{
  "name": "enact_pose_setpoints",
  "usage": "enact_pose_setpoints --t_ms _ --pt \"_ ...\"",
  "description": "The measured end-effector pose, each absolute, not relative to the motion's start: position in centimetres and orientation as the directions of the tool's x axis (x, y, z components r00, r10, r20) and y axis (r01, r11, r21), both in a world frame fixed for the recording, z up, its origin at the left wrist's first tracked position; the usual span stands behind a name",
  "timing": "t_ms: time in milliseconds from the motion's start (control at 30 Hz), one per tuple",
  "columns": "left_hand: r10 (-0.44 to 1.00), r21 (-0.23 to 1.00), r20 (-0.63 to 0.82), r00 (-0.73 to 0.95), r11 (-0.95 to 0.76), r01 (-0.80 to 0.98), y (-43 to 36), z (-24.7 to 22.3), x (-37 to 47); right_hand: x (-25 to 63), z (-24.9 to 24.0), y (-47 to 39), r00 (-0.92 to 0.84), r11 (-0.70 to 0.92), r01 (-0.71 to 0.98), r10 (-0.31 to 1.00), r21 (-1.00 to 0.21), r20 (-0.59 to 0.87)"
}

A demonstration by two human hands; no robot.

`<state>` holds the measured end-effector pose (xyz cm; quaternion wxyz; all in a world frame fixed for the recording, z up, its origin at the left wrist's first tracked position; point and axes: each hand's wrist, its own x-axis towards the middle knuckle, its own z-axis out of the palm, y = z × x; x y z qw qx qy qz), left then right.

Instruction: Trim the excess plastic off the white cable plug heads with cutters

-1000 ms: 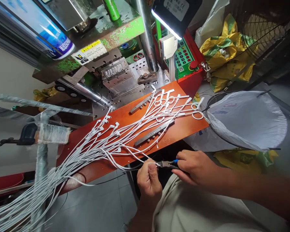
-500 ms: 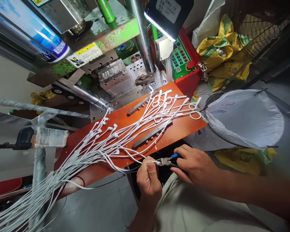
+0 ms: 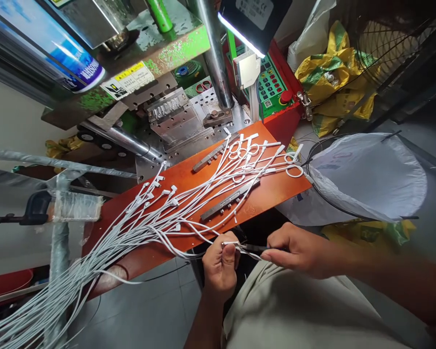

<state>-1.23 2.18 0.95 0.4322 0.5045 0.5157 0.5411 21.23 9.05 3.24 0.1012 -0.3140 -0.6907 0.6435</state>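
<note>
My left hand (image 3: pixel 221 266) is closed, thumb against curled fingers, on the end of a white cable; the small white end piece (image 3: pixel 231 243) shows above the thumb. My right hand (image 3: pixel 296 247) is wrapped round pliers (image 3: pixel 253 247), whose jaws lie close to the left hand and are blurred and partly hidden. I cannot tell whether the jaws touch the end piece. Just beyond both hands, a bundle of white cables (image 3: pixel 131 237) with small angled plugs spreads over an orange board (image 3: pixel 272 189).
Two metal bars with pegs, one nearer (image 3: pixel 229 199) and one farther (image 3: pixel 214 154), lie on the board. Behind it stands a press with a metal mould block (image 3: pixel 174 121). A red control box (image 3: pixel 287 116) is at its right, beside a white-lined bin (image 3: pixel 370 179). A clamp (image 3: pixel 32 211) sits left.
My right hand has shifted slightly right and turned, and the pliers' blue handle no longer shows. My left hand has moved slightly left, still pinching the cable end.
</note>
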Motion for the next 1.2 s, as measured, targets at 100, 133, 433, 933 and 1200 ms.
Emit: enact_pose_setpoints --t_ms 100,133,433,933,1200 --pt "0.996 0.975 0.074 -0.058 -0.084 -0.207 2.2 0.3 -1.2 21.1 2.5 9.2 -0.861 -0.446 0.2 0.344 -0.873 -0.374" --pt "0.997 0.962 0.071 -0.036 -0.078 -0.262 2.2 0.2 -1.3 21.0 2.3 9.2 -0.875 -0.514 0.184 0.303 -0.838 -0.378" --pt "0.982 0.979 0.055 -0.182 -0.089 -0.185 2.4 -0.6 -0.7 22.3 3.8 8.8 -0.665 0.441 0.485 0.746 -0.755 0.008" --pt "0.933 0.921 -0.161 -0.322 0.024 -0.389 2.6 -0.9 3.7 23.0 4.1 7.8 -0.65 0.64 0.616 0.742 -0.458 0.164" --pt "0.908 0.992 0.075 -0.412 -0.109 -0.058 2.5 -1.9 3.7 22.0 2.6 7.5 -0.621 0.672 0.651 0.739 -0.353 0.262"
